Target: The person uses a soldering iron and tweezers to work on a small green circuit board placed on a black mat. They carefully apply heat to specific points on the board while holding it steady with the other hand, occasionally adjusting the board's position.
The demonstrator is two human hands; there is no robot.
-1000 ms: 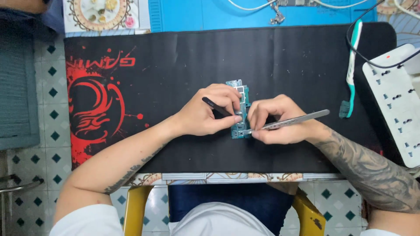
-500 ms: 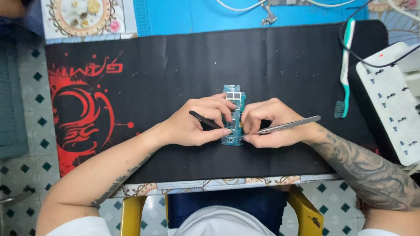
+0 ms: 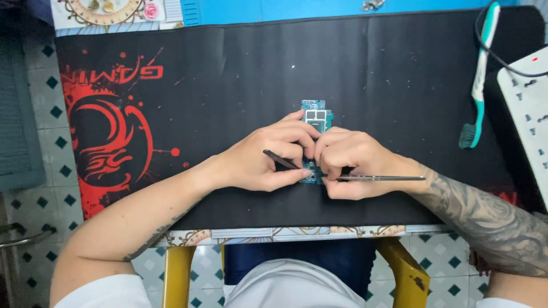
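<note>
The lower half of the blue circuit board (image 3: 317,117) was hidden under both hands. The white power strip (image 3: 528,114) was cut off by the right edge. Tweezer tips were hidden between fingers.

One head-worn camera looked almost straight down from above the seated person, fairly close, onto a black desk mat (image 3: 240,68) that filled most of the frame (no second view shared the scene), with both forearms entering from the bottom edge.

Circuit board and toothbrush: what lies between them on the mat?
Nothing but bare black mat with tiny specks between the circuit board and toothbrush, in the head view.
</note>
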